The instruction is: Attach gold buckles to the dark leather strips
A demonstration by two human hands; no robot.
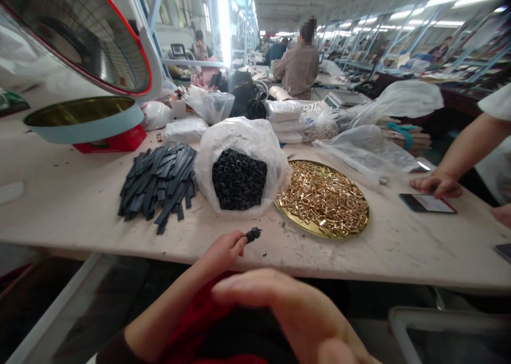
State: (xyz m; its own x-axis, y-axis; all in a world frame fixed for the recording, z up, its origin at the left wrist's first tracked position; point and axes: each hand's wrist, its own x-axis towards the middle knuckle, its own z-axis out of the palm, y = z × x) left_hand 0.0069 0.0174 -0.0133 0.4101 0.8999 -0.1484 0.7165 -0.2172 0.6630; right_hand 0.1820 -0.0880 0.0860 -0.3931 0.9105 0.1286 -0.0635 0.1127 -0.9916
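Observation:
My left hand (228,248) is closed on several small black loops (253,234) bunched together, which stick out past the fingertips over the table's front edge. Very near the camera, my right hand (307,316) is raised with its fingers curved outward and apart, and nothing shows in it. Beyond the left hand, a clear plastic bag (203,151) stands rolled open, full of more black loops (239,180). To its left lies a pile of flat black strips (159,180). A round golden tray (309,228) on its right bears many small gold metal pieces (327,199).
A fan (91,39) hangs at the upper left, above a round light-blue tin (88,124) on a red box (112,143). Another person's hand (437,185) touches a phone (427,203) at the right. Plastic bags (367,148) lie behind the tray.

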